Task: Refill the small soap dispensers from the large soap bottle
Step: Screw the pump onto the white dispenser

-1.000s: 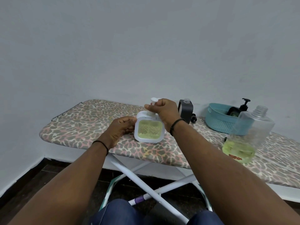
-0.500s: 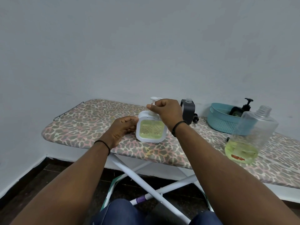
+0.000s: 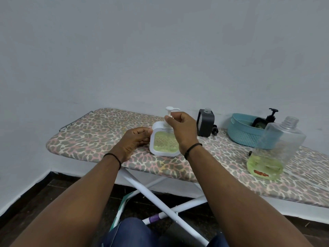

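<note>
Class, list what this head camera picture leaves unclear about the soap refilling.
- White dispenser: pump collar hidden by the right hand.
- Black pump bottle: body sunk behind the blue basket wall.
- Large bottle: red label too small to read.

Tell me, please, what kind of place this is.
Probably a plain room at home, used as a makeshift work spot: an ironing board with a leopard-print cover serves as the table, against a bare painted wall, over a dark floor.
</note>
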